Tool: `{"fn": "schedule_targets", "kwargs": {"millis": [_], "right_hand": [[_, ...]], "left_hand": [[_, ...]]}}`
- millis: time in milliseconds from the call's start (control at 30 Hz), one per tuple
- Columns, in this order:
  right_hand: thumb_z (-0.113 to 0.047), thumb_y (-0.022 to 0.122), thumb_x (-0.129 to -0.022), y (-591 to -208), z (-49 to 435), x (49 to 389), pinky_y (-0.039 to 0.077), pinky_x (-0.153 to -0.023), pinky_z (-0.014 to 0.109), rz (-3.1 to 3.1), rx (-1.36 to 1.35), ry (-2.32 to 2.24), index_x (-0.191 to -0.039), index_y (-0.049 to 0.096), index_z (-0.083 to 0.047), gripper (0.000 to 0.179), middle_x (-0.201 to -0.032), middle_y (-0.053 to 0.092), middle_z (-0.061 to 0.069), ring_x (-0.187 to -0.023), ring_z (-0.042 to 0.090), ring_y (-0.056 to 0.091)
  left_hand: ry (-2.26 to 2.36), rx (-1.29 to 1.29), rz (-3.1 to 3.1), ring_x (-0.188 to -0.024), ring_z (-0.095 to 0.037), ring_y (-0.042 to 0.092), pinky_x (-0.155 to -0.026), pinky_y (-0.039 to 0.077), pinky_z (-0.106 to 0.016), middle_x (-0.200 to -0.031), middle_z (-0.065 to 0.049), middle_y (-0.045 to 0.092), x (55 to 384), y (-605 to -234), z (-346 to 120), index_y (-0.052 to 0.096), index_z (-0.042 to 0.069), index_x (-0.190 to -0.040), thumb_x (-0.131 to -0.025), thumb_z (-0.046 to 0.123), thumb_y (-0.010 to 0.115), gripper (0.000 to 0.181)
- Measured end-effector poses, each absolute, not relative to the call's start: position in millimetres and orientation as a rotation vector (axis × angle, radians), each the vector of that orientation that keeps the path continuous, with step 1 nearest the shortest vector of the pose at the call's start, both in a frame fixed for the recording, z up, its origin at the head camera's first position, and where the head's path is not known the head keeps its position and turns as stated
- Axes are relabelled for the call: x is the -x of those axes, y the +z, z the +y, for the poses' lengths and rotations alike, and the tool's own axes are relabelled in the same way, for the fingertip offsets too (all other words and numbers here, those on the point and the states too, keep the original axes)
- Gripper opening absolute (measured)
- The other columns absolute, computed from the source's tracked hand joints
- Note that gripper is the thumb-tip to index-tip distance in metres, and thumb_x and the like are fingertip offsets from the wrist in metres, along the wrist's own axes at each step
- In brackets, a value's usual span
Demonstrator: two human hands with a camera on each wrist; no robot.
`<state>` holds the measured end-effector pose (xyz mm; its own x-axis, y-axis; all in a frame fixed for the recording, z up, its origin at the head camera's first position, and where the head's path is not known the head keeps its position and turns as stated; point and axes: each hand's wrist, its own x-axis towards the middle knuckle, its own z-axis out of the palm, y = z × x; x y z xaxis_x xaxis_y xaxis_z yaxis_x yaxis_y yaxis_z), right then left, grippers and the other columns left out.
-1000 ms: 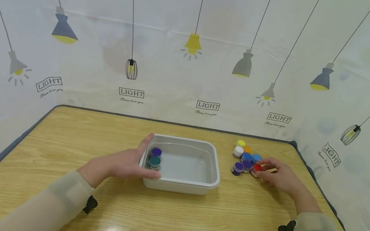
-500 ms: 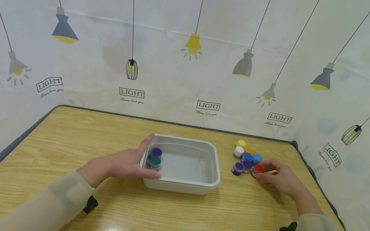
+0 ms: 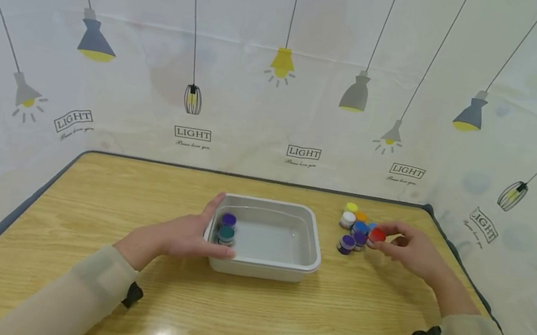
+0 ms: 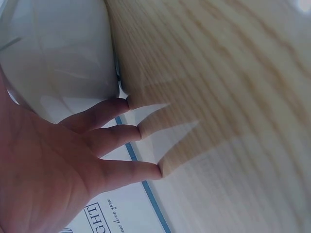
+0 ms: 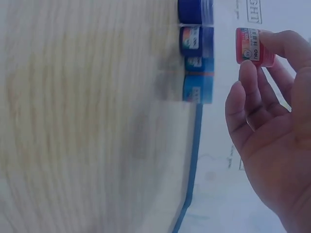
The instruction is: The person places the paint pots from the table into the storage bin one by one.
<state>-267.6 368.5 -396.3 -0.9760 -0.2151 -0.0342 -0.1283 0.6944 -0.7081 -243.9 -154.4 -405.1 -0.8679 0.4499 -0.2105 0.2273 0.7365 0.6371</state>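
My right hand (image 3: 410,250) pinches a small paint jar with a red lid (image 3: 376,235) between thumb and fingers. In the right wrist view the red paint jar (image 5: 252,47) hangs above the table, its printed label showing. My left hand (image 3: 184,234) lies against the left end of a white plastic tub (image 3: 310,250), thumb along the front rim. In the left wrist view, straight spread fingers (image 4: 129,170) touch the tabletop beside the tub. Inside the tub, at its left end, stand a purple-lidded jar (image 3: 228,221) and a teal-lidded jar (image 3: 226,236).
Right of the tub several more paint jars cluster: yellow (image 3: 351,207), white (image 3: 347,220), orange (image 3: 360,216), blue (image 3: 359,229) and purple (image 3: 346,244). The wooden table (image 3: 255,318) meets a printed backdrop (image 3: 239,87) at its back and sides.
My right hand has taken the red-lidded jar up off the table, shifting it slightly away from me. My left hand and the tub stay as they were.
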Motion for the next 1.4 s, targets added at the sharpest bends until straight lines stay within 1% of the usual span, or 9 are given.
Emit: {"fn": "schedule_targets", "kwargs": {"millis": [200, 367, 600, 800, 900, 1000, 1067, 1233, 1400], "right_hand": [[-0.042, 0.081, -0.102, -382, 347, 264, 0.052, -0.070, 0.031, 2.847, 0.353, -1.121, -0.140, 0.070, -0.018, 0.047, -0.126, 0.070, 0.009, -0.091, 0.017, 0.063], [-0.047, 0.084, -0.098, -374, 324, 263, 0.054, -0.070, 0.031, 2.869, 0.401, -1.105, -0.136, 0.073, -0.022, 0.047, -0.119, 0.073, 0.008, -0.091, 0.019, 0.064], [-0.034, 0.084, -0.100, -363, 291, 259, 0.060, -0.072, 0.034, 2.779, 0.539, -1.194, -0.137, 0.073, -0.018, 0.042, -0.112, 0.075, 0.010, -0.087, 0.022, 0.068], [-0.026, 0.085, -0.098, -355, 260, 259, 0.056, -0.064, 0.032, 2.696, 0.634, -1.260, -0.133, 0.073, -0.017, 0.038, -0.096, 0.074, 0.011, -0.080, 0.021, 0.065], [-0.024, 0.086, -0.097, -354, 245, 261, 0.054, -0.061, 0.032, 2.679, 0.683, -1.257, -0.132, 0.074, -0.018, 0.038, -0.093, 0.072, 0.009, -0.077, 0.020, 0.064], [-0.024, 0.086, -0.097, -354, 231, 262, 0.051, -0.059, 0.030, 2.662, 0.716, -1.249, -0.132, 0.074, -0.019, 0.037, -0.092, 0.072, 0.007, -0.076, 0.020, 0.062], [-0.023, 0.086, -0.097, -354, 222, 263, 0.051, -0.061, 0.030, 2.641, 0.743, -1.257, -0.131, 0.074, -0.019, 0.037, -0.097, 0.072, 0.006, -0.076, 0.021, 0.061], [-0.021, 0.086, -0.097, -356, 202, 267, 0.053, -0.069, 0.029, 2.609, 0.821, -1.267, -0.130, 0.075, -0.018, 0.035, -0.108, 0.073, 0.008, -0.081, 0.024, 0.063], [-0.021, 0.086, -0.096, -359, 184, 270, 0.056, -0.071, 0.031, 2.615, 0.872, -1.223, -0.131, 0.075, -0.016, 0.036, -0.109, 0.073, 0.007, -0.085, 0.024, 0.064]], "left_hand": [[0.888, -0.526, 2.584, -0.123, -0.031, 0.066, -0.113, 0.050, -0.056, -0.153, -0.031, 0.059, 244, -405, -154, -0.021, 0.023, -0.175, -0.087, 0.079, 0.076, 0.142], [0.892, -0.524, 2.580, -0.116, -0.028, 0.066, -0.107, 0.052, -0.053, -0.151, -0.029, 0.061, 245, -406, -154, -0.020, 0.022, -0.175, -0.087, 0.079, 0.076, 0.142], [0.883, -0.524, 2.579, -0.120, -0.030, 0.067, -0.110, 0.051, -0.055, -0.151, -0.032, 0.061, 245, -404, -154, -0.021, 0.023, -0.175, -0.087, 0.079, 0.076, 0.142], [0.883, -0.495, 2.565, -0.107, -0.028, 0.067, -0.096, 0.054, -0.048, -0.145, -0.030, 0.064, 244, -404, -154, -0.023, 0.028, -0.174, -0.087, 0.079, 0.076, 0.141], [0.889, -0.498, 2.565, -0.109, -0.028, 0.067, -0.097, 0.054, -0.049, -0.146, -0.030, 0.063, 244, -404, -154, -0.023, 0.028, -0.174, -0.087, 0.079, 0.076, 0.142], [0.892, -0.508, 2.573, -0.119, -0.030, 0.067, -0.107, 0.053, -0.053, -0.151, -0.031, 0.061, 244, -404, -155, -0.023, 0.027, -0.174, -0.087, 0.079, 0.076, 0.142], [0.895, -0.515, 2.575, -0.125, -0.032, 0.067, -0.112, 0.051, -0.056, -0.153, -0.032, 0.060, 244, -405, -155, -0.022, 0.027, -0.174, -0.087, 0.079, 0.076, 0.142], [0.894, -0.514, 2.578, -0.127, -0.033, 0.066, -0.113, 0.050, -0.057, -0.153, -0.031, 0.060, 245, -406, -154, -0.021, 0.026, -0.175, -0.086, 0.080, 0.076, 0.142], [0.887, -0.493, 2.574, -0.127, -0.032, 0.065, -0.114, 0.049, -0.058, -0.157, -0.029, 0.057, 245, -404, -154, -0.020, 0.026, -0.175, -0.087, 0.081, 0.075, 0.141]]}}
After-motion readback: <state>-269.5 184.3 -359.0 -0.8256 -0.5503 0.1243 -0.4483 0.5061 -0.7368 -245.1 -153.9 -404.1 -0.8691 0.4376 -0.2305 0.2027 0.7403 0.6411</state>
